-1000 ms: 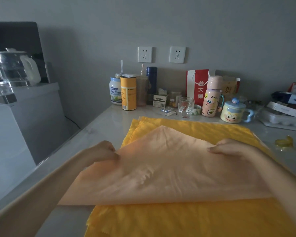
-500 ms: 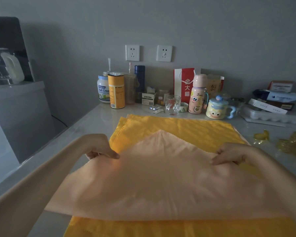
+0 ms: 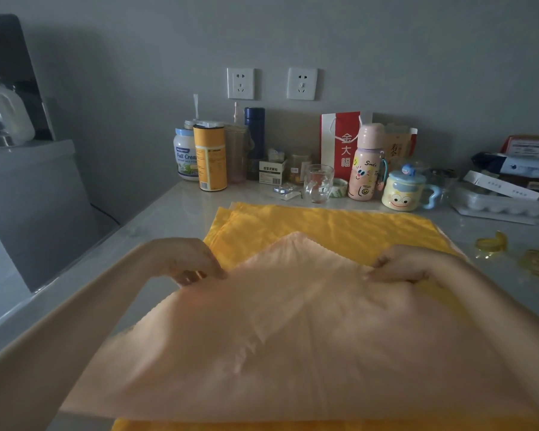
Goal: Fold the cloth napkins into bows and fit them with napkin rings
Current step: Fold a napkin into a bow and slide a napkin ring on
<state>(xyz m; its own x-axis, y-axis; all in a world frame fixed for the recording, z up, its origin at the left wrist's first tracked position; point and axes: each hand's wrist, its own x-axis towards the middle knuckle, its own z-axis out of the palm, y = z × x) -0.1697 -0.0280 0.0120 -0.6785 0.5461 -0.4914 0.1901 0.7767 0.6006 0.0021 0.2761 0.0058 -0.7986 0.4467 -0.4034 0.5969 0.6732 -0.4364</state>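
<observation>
Pale stone-look countertop (image 3: 175, 219) runs back to a grey wall, with jars, a glass (image 3: 318, 183) and a cartoon mug (image 3: 402, 194) crowded along its twelve o'clock edge. Yellow napkins (image 3: 339, 231) lie stacked flat in the middle, and a peach napkin (image 3: 293, 337) is lifted above them, its far corner pointing to twelve. The left hand (image 3: 187, 262) pinches the cloth's edge at ten o'clock between thumb and curled fingers; the right hand (image 3: 408, 264) pinches the opposite edge at two, fingers likewise curled. Holding both sides taut probably lets the sheet be laid square for its first fold (none is made yet). What look like translucent yellow napkin rings (image 3: 490, 244) sit at three o'clock, apart from the cloth, likely parked there for later.
</observation>
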